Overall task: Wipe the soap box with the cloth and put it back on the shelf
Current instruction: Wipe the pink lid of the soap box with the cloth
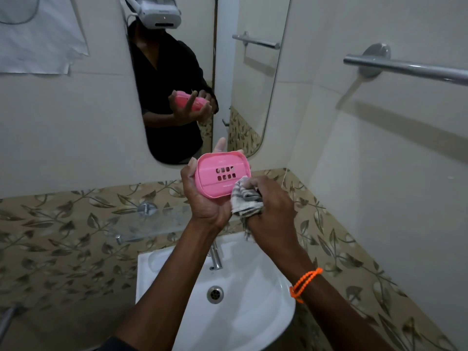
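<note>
My left hand [202, 201] holds a pink soap box [221, 174] from below and behind, its inside with two rows of drain slots tilted toward me. My right hand [272, 206] is closed around a bunched grey-and-white striped cloth [245, 198], which presses against the box's lower right edge. Both hands are above the white sink [243, 312]. A glass shelf [149, 224] on metal brackets sits on the wall to the left, below the box's height.
A mirror [197, 84] on the wall ahead reflects the person and the box. A chrome tap [215, 257] stands behind the basin. A towel rail [405, 67] juts from the right wall. White paper [38, 34] hangs at the top left.
</note>
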